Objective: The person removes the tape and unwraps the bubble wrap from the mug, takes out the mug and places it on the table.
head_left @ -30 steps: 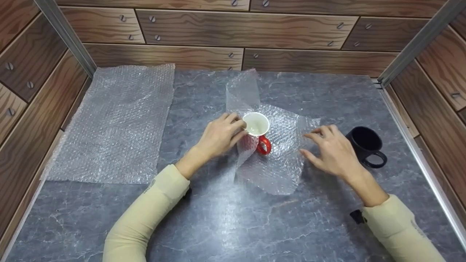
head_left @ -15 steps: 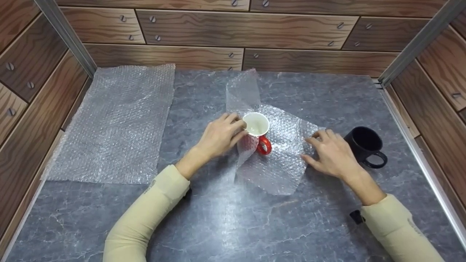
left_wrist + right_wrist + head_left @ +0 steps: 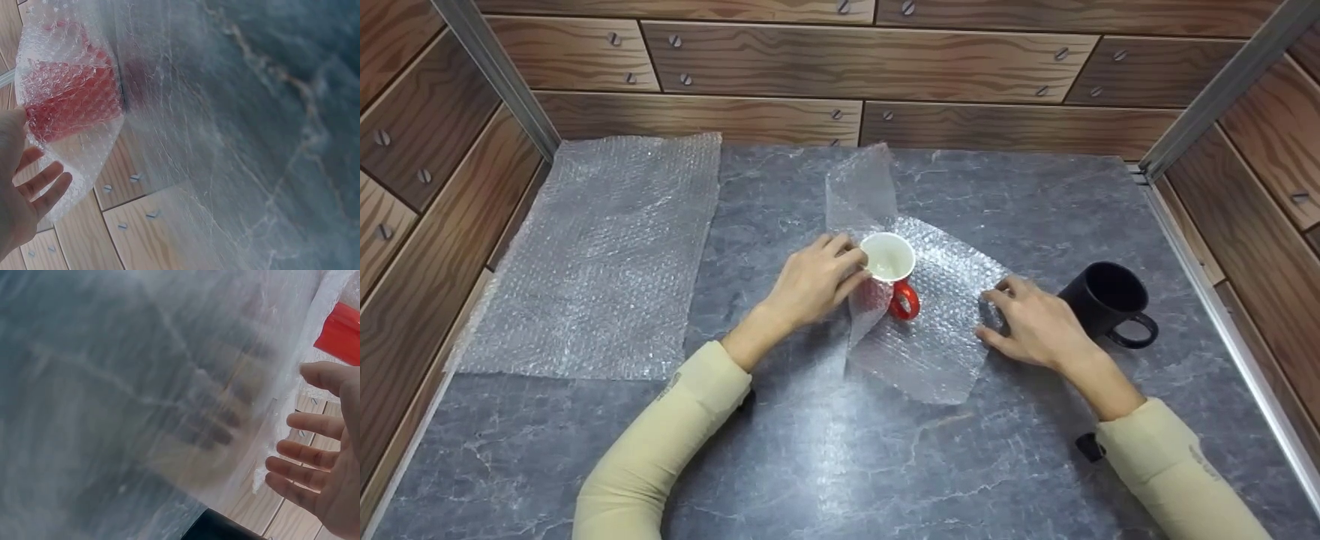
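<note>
A red mug with a white inside stands upright on a sheet of bubble wrap in the head view. The wrap's left part is folded up around the mug's side. My left hand holds that fold against the mug at the rim, thumb and forefinger close together; its other fingers hang loose in the left wrist view. At the sheet's right edge is my right hand, its fingers spread and nearly straight in the right wrist view. Fingertips touch or lie just by the wrap; exact contact is unclear.
Just right of my right hand stands a black mug. A second bubble wrap sheet lies flat on the left of the grey marbled table. Wood-patterned walls and metal rails bound the table.
My right hand has moved slightly left and down along the sheet's right edge, and that edge has shifted with it. My left hand and the red mug have stayed still.
</note>
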Demonstrator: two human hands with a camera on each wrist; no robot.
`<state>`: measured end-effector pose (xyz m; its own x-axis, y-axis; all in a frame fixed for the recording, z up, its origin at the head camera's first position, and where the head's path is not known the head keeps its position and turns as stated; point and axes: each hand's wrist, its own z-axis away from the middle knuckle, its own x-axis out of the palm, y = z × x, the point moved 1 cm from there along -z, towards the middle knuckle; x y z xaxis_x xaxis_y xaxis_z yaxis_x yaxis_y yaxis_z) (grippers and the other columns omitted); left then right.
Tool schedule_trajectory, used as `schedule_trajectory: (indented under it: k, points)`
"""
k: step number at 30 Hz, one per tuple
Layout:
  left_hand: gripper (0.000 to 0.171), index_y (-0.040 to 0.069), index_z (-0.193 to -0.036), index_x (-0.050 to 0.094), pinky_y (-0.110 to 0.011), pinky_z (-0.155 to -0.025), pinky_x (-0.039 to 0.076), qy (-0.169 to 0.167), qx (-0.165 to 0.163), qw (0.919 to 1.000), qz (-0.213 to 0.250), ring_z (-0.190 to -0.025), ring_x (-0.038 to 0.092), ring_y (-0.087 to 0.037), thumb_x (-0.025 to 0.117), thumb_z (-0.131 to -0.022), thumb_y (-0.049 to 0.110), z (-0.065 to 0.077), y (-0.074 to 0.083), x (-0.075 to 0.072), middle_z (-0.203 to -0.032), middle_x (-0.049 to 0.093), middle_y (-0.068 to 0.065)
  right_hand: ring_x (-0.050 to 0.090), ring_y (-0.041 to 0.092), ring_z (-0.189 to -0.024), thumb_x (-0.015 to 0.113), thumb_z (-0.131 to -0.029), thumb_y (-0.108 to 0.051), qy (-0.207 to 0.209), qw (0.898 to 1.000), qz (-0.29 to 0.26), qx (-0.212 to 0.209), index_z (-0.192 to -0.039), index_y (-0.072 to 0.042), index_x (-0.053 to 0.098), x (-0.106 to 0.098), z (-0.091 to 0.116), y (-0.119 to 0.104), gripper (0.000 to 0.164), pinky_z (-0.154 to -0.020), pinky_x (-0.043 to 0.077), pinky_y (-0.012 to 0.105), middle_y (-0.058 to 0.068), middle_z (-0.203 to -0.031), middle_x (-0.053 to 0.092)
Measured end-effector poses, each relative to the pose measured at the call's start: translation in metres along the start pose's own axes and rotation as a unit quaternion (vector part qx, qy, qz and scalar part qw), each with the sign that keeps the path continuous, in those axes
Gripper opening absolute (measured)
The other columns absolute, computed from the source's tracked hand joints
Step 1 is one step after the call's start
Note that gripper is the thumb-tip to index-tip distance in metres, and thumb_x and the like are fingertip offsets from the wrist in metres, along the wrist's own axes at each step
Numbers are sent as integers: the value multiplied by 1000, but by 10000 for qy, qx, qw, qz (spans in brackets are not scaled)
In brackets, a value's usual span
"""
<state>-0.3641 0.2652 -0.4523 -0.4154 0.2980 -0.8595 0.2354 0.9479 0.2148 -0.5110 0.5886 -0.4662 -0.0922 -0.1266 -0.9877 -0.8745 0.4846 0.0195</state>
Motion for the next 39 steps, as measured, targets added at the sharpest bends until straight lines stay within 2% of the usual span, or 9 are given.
schedule_trajectory:
  k: [7,15,27,34,39]
  points:
    - [28,16,-113,71,-37,-79,64,12,10,10000,-27,-102,67,-25,59,-107,40,-1,0,1,-116,71,-5,71,43,-107,75,-91,-40,-372,9991,-74,168,-136,-5,67,4,0,-1,58,-79,63,58,24,-130,64]
    - [28,16,-114,71,-36,-78,64,-39,-6,10000,-11,-103,67,-24,58,-107,40,0,-1,1,-116,71,-5,70,43,-107,73,-89,-36,-651,9968,-132,447,-140,-7,65,4,-1,-3,59,-78,62,60,23,-129,64]
    - [29,16,-112,72,-37,-76,65,46,19,10000,6,-101,67,-25,59,-107,40,0,-1,1,-115,70,-5,69,42,-113,74,-89,-37,-641,9962,-235,542,-140,-8,65,2,-1,-4,59,-83,62,60,23,-133,65]
    - [28,16,-113,72,-36,-78,65,14,-16,10000,19,-102,67,-24,59,-106,40,-1,-1,0,-116,71,-5,68,43,-115,77,-90,-37,-401,9979,-230,445,-135,-9,68,-5,0,-6,54,-85,62,61,23,-132,66]
    - [28,16,-113,72,-37,-78,65,-28,-28,10000,25,-102,68,-25,59,-106,39,-1,0,0,-116,70,-5,70,42,-110,77,-90,-37,-74,9994,-256,210,-137,-7,67,-11,-4,-10,56,-84,62,58,22,-129,68]
